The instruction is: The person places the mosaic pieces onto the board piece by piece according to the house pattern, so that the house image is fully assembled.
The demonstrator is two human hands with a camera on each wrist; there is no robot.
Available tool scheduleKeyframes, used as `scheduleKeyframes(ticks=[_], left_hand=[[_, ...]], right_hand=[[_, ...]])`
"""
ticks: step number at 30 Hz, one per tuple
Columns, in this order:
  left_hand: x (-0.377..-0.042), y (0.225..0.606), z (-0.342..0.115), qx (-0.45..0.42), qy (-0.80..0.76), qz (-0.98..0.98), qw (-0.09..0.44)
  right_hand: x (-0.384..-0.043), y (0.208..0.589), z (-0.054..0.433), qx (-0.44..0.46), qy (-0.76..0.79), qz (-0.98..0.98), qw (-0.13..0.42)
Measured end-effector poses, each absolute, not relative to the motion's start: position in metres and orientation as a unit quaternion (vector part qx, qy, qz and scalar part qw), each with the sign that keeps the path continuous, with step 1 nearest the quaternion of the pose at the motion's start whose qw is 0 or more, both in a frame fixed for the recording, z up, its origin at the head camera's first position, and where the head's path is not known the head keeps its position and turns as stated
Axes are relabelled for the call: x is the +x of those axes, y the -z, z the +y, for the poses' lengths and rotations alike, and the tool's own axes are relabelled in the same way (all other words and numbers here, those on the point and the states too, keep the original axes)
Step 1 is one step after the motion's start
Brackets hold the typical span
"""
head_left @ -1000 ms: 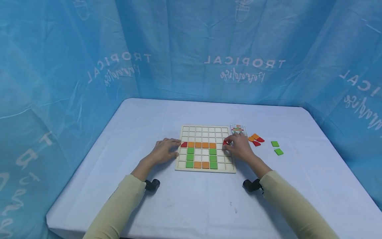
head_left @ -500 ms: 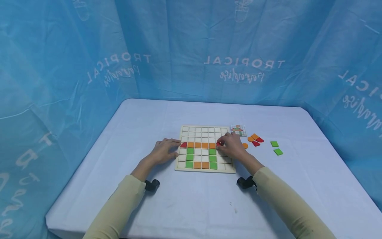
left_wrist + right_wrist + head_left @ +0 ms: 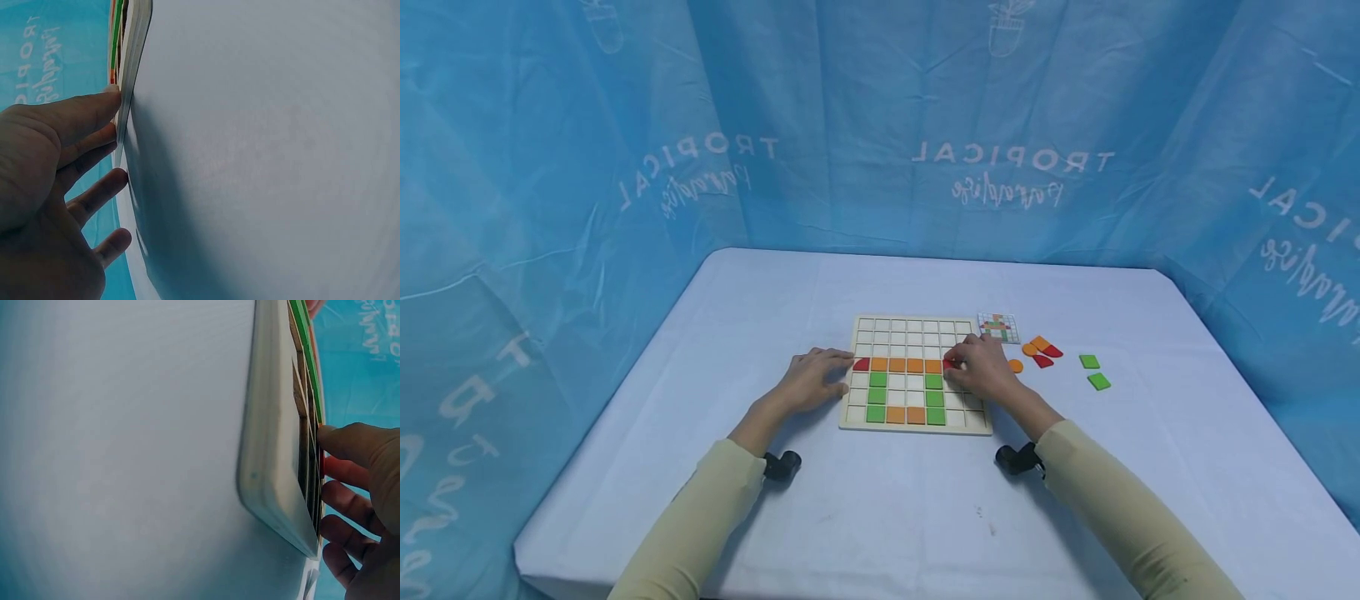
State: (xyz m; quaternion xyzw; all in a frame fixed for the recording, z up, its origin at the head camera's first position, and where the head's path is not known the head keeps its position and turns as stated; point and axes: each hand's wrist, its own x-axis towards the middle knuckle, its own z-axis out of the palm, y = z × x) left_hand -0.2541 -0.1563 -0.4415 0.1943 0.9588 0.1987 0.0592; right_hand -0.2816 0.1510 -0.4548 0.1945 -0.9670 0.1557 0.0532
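Observation:
A pale wooden grid board [image 3: 917, 327] lies on the table, bearing orange tiles [image 3: 897, 365], green tiles [image 3: 877, 396] and a red tile with a rounded corner [image 3: 861, 364] at one row's left end. At that row's right end my right hand [image 3: 981, 364] pinches another red tile [image 3: 949, 364] between thumb and fingers; the hand covers part of it. The right wrist view shows this red tile [image 3: 322, 459] at the board's surface, under the thumb. My left hand [image 3: 811, 379], fingers extended, touches the board's left edge. In the left wrist view its fingertips [image 3: 111, 99] meet that edge.
A small printed pattern card [image 3: 997, 327] lies beside the board's upper right corner. Farther right are an orange round tile [image 3: 1015, 366], a cluster of orange and red tiles [image 3: 1042, 350], and two green tiles [image 3: 1090, 362]. Blue curtains [image 3: 880, 150] surround the white table [image 3: 880, 500].
My right hand has moved left with the red tile, up to the end of the orange row, uncovering the round orange tile and more of the card. My left hand stays put.

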Motion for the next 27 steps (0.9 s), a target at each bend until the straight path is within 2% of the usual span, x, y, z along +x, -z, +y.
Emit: scheduleKeyframes(ticks=[13, 27], left_hand=[[-0.253, 0.441, -0.155, 0.193, -0.201, 0.959, 0.058], [-0.253, 0.44, -0.156, 0.194, -0.198, 0.959, 0.057]], right_hand=[[-0.279, 0.455, 0.155, 0.186, -0.177, -0.964, 0.067], [-0.264, 0.45, 0.186, 0.117, -0.256, -0.957, 0.076]])
